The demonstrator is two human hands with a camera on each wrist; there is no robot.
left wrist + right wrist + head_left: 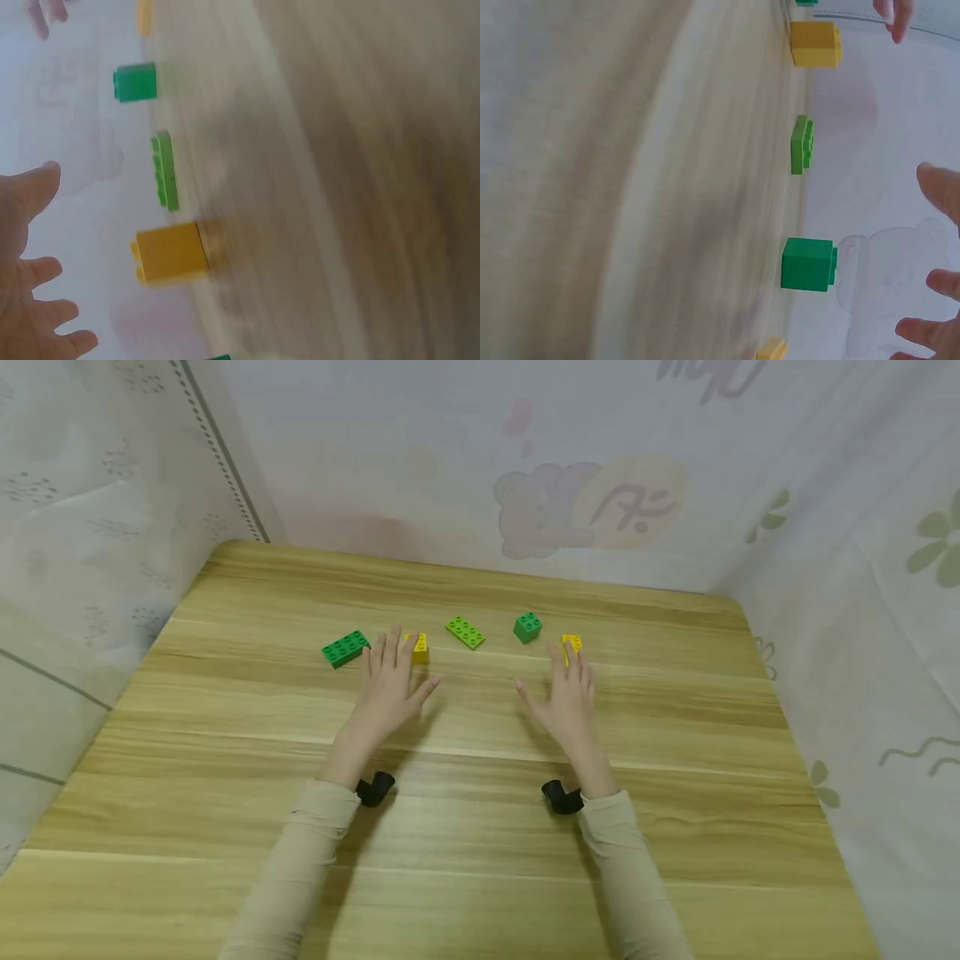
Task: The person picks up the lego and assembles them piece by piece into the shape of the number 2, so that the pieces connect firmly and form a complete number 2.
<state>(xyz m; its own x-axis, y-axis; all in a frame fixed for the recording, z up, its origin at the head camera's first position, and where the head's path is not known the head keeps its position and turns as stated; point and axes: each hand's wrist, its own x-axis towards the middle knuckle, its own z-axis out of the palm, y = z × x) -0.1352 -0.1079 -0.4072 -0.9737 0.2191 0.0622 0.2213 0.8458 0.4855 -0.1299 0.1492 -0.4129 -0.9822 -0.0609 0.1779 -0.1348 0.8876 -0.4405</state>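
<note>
Five toy building bricks lie in a loose row across the table. My left hand (pixel 388 689), fingers spread, hovers in front of a yellow brick (pixel 421 649) and hides part of it; a long dark green brick (pixel 346 649) is just to its left. Over on the right, my right hand (pixel 567 697) is spread before another yellow brick (pixel 572 643), partly covered by its fingers. Between the hands are a flat lime green brick (pixel 466 632) and a green cube-shaped brick (pixel 528 627). Both wrist views show the fingers apart from the bricks, holding nothing.
The wood-grain table (pixel 465 860) runs back to a pale printed curtain (pixel 420 468), with more printed cloth along both sides. A black wrist device (pixel 377 789) shows at the left wrist and another black device (pixel 562 797) at the right wrist.
</note>
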